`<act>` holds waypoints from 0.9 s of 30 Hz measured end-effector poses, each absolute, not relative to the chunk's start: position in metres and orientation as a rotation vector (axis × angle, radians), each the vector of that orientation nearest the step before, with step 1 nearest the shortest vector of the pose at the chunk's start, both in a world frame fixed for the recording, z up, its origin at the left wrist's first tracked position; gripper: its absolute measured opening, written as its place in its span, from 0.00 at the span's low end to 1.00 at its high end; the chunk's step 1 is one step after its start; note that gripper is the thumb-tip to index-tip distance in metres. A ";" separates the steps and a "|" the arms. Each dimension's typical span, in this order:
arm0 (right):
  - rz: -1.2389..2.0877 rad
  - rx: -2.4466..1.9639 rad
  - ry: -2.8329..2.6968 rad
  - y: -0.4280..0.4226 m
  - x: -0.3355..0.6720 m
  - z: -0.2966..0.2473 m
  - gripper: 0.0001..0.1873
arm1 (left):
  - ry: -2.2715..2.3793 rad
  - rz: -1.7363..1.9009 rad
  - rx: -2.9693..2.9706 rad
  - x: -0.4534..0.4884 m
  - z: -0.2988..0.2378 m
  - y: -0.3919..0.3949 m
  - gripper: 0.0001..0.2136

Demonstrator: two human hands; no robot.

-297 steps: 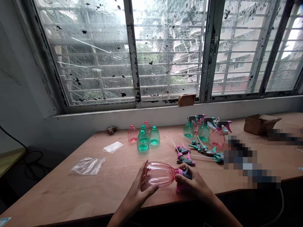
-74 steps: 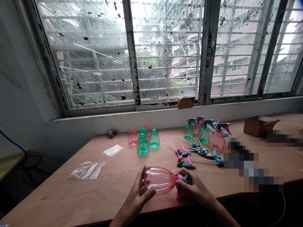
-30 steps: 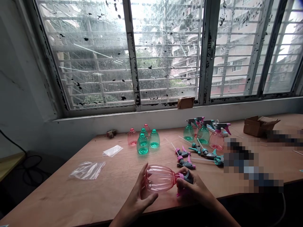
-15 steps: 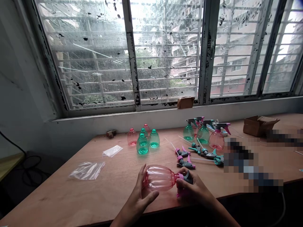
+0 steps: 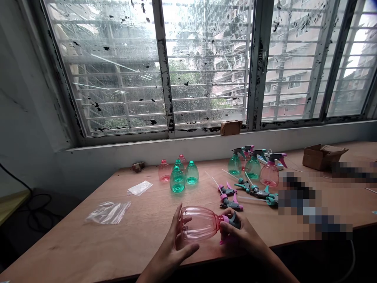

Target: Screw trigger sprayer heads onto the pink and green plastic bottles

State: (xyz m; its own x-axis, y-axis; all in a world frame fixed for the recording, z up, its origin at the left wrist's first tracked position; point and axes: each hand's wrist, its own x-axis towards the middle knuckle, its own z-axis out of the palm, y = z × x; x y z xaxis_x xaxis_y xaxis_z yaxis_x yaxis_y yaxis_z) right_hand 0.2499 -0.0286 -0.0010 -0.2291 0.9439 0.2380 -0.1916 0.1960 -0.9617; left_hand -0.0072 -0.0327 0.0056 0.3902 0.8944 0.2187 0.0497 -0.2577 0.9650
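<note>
Daylight from the wide, grey-framed glass window [image 5: 206,67] lights the room from the far side, its panes glaring nearly white near the top. The pale plastered wall [image 5: 17,102] on the left is dim, and the space under the reddish-brown wooden table [image 5: 118,243] sinks into black. Soft highlights streak the translucent pink ribbed plastic bottle [image 5: 200,223]. Wide-angle distortion slants the outer window frame. A coarse pixelated patch [image 5: 312,210] blots out detail at right; elsewhere, nearby outlines look fairly crisp.

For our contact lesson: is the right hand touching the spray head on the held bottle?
Touching: the head view shows the right hand closed around the spray head on the held bottle.
</note>
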 end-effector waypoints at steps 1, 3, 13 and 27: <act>1.292 -0.797 -1.369 -0.028 0.250 -0.002 0.18 | 0.857 1.024 1.599 -0.008 0.005 -0.031 0.48; 1.293 -0.807 -1.383 -0.028 0.250 -0.003 0.18 | 0.873 1.023 1.568 -0.009 0.005 -0.029 0.46; 1.268 -0.811 -1.388 -0.026 0.251 -0.004 0.18 | 0.790 1.087 1.579 -0.002 0.010 -0.036 0.45; 1.252 -0.828 -1.421 -0.024 0.252 -0.006 0.18 | 0.822 1.127 1.615 -0.004 0.003 -0.031 0.48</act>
State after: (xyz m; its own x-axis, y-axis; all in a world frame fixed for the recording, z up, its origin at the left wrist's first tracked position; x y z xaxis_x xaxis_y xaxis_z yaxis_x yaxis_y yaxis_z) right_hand 0.2522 -0.0241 -0.0057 -0.2394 0.9392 0.2463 -0.1264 0.2213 -0.9670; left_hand -0.0044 -0.0312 0.0035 0.3447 0.8937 0.2871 0.0012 -0.3063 0.9519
